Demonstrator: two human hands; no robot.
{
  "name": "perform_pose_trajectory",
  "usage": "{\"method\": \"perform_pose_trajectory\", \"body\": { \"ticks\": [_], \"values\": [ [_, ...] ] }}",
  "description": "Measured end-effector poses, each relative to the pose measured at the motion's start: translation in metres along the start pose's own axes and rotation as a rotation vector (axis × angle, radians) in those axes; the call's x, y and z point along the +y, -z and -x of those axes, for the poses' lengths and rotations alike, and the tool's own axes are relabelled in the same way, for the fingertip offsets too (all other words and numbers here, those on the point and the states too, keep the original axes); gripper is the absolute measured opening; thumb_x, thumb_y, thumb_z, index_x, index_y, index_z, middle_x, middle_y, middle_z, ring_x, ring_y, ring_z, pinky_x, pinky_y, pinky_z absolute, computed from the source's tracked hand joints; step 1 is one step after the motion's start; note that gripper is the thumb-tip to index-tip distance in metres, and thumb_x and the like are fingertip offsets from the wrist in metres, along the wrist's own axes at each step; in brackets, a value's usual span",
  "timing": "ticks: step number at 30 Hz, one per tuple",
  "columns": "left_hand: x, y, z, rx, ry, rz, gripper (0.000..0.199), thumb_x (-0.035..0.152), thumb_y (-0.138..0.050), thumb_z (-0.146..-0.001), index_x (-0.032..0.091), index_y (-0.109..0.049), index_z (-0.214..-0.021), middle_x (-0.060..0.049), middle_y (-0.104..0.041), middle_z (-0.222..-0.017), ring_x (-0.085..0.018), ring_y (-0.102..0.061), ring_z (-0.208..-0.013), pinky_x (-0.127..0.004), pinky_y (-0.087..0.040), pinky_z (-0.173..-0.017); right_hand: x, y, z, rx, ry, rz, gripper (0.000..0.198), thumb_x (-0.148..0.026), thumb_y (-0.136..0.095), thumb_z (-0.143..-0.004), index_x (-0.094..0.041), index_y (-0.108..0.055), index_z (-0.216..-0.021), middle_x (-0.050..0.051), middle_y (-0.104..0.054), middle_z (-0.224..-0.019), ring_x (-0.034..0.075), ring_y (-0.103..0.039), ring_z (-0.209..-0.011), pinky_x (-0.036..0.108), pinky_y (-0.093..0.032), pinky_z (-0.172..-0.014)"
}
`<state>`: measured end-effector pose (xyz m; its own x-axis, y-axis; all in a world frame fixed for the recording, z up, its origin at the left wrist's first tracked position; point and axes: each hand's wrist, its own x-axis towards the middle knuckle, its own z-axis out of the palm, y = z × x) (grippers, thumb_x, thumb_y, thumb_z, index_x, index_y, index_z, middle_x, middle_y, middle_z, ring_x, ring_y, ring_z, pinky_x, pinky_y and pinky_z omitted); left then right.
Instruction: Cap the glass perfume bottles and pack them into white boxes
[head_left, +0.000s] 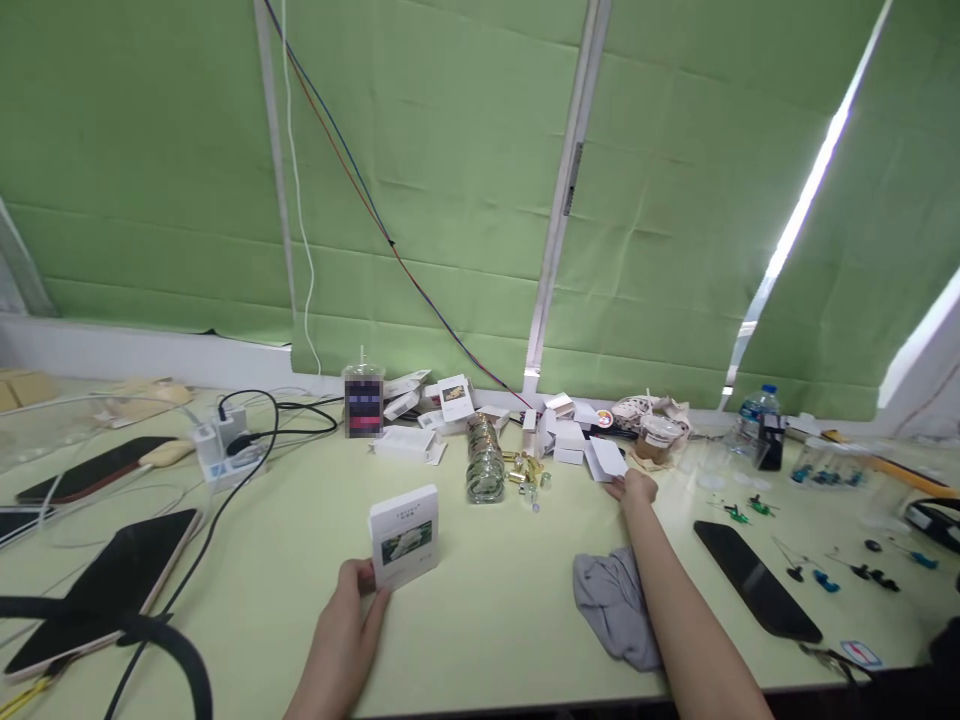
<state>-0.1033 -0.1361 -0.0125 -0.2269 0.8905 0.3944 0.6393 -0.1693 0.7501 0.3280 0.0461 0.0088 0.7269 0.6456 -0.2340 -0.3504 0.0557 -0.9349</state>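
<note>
My left hand [349,625] is closed on the lower left corner of a small white cardboard box [405,538], held upright with a printed picture on its front. Farther off on the right, my right hand [636,487] pinches the edge of another white box [606,459], beside a pile of white boxes [568,440]. Between the hands stands a row of clear round discs [484,465], stacked on edge. Small gold-coloured pieces [523,466] lie just right of it. Under my right forearm is a crumpled grey cloth [616,608].
Phones [112,580], a power strip [225,455] and black cables crowd the left side. At the back are a drink cup [364,405] and more white boxes [409,444]. On the right lie a black phone [756,580], small blue-and-black parts [825,580] and a water bottle [752,420].
</note>
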Motion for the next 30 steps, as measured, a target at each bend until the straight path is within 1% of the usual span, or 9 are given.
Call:
{"method": "perform_pose_trajectory", "body": {
  "ticks": [4,8,11,14,19,22,23,26,30],
  "values": [
    [0.004,-0.001,-0.002,0.020,-0.011,-0.001,0.018,0.039,-0.044,-0.075,0.024,-0.038,-0.084,-0.015,-0.070,-0.090,-0.030,-0.070,-0.081,-0.043,-0.056,-0.067,-0.016,0.006,0.009,0.106,-0.058,0.001,0.030,-0.015,-0.059,-0.073,-0.011,-0.054,-0.102,0.007,-0.064,-0.071,0.017,-0.060,-0.047,0.033,-0.055,-0.045],
    [0.005,-0.002,-0.008,0.045,-0.001,0.010,0.017,0.036,-0.043,-0.074,0.024,-0.036,-0.084,-0.016,-0.069,-0.090,-0.031,-0.070,-0.079,-0.046,-0.056,-0.068,-0.037,0.013,0.026,0.102,-0.010,-0.014,0.019,-0.015,-0.062,-0.070,-0.014,-0.057,-0.088,0.002,-0.059,-0.066,0.015,-0.060,-0.051,0.030,-0.055,-0.050],
    [0.003,-0.002,-0.015,0.071,0.030,0.028,0.021,0.034,-0.044,-0.073,0.023,-0.034,-0.087,-0.018,-0.067,-0.092,-0.032,-0.070,-0.082,-0.047,-0.056,-0.070,-0.052,0.021,0.048,0.035,0.049,-0.039,0.014,-0.015,-0.062,-0.066,-0.015,-0.059,-0.079,-0.001,-0.057,-0.062,0.013,-0.058,-0.052,0.028,-0.055,-0.052],
    [0.001,-0.002,-0.021,0.082,0.040,0.052,0.024,0.031,-0.043,-0.071,0.023,-0.032,-0.089,-0.018,-0.066,-0.094,-0.033,-0.069,-0.088,-0.048,-0.055,-0.074,-0.060,0.030,0.077,-0.047,0.106,-0.077,0.016,-0.014,-0.059,-0.062,-0.016,-0.062,-0.078,-0.003,-0.058,-0.062,0.010,-0.056,-0.053,0.025,-0.055,-0.054],
    [-0.001,-0.002,-0.025,0.055,0.038,0.070,0.024,0.030,-0.043,-0.070,0.023,-0.030,-0.090,-0.018,-0.065,-0.097,-0.033,-0.068,-0.093,-0.049,-0.054,-0.077,-0.060,0.044,0.141,-0.211,0.264,-0.179,0.021,-0.017,-0.063,-0.054,-0.015,-0.068,-0.075,-0.002,-0.063,-0.072,0.008,-0.055,-0.057,0.022,-0.052,-0.056],
    [-0.004,-0.002,-0.022,0.043,0.022,0.076,0.026,0.031,-0.043,-0.071,0.022,-0.029,-0.091,-0.020,-0.062,-0.102,-0.033,-0.066,-0.098,-0.050,-0.053,-0.080,-0.057,0.047,0.179,-0.278,0.293,-0.208,0.023,-0.020,-0.068,-0.053,-0.015,-0.070,-0.075,0.001,-0.066,-0.080,0.010,-0.057,-0.066,0.019,-0.048,-0.056],
    [-0.006,-0.003,-0.021,0.042,0.016,0.074,0.027,0.032,-0.043,-0.071,0.022,-0.030,-0.092,-0.020,-0.061,-0.103,-0.033,-0.065,-0.099,-0.050,-0.052,-0.081,-0.055,0.048,0.190,-0.302,0.294,-0.219,0.023,-0.020,-0.070,-0.053,-0.015,-0.071,-0.075,0.001,-0.066,-0.082,0.010,-0.057,-0.069,0.018,-0.048,-0.057],
    [-0.014,-0.005,-0.020,0.062,-0.001,0.068,0.034,0.035,-0.046,-0.071,0.021,-0.031,-0.097,-0.018,-0.059,-0.105,-0.034,-0.064,-0.100,-0.051,-0.051,-0.083,-0.050,0.049,0.219,-0.395,0.214,-0.232,0.026,-0.023,-0.075,-0.052,-0.015,-0.071,-0.077,0.001,-0.066,-0.083,0.010,-0.056,-0.071,0.017,-0.045,-0.057],
    [-0.019,-0.002,-0.019,0.208,-0.032,0.026,0.047,0.043,-0.054,-0.065,0.019,-0.035,-0.101,-0.014,-0.052,-0.103,-0.035,-0.059,-0.101,-0.053,-0.050,-0.084,-0.041,0.055,0.243,-0.518,0.027,-0.314,0.030,-0.023,-0.079,-0.053,-0.017,-0.070,-0.080,0.002,-0.067,-0.084,0.014,-0.059,-0.076,0.021,-0.046,-0.059]
  ]
}}
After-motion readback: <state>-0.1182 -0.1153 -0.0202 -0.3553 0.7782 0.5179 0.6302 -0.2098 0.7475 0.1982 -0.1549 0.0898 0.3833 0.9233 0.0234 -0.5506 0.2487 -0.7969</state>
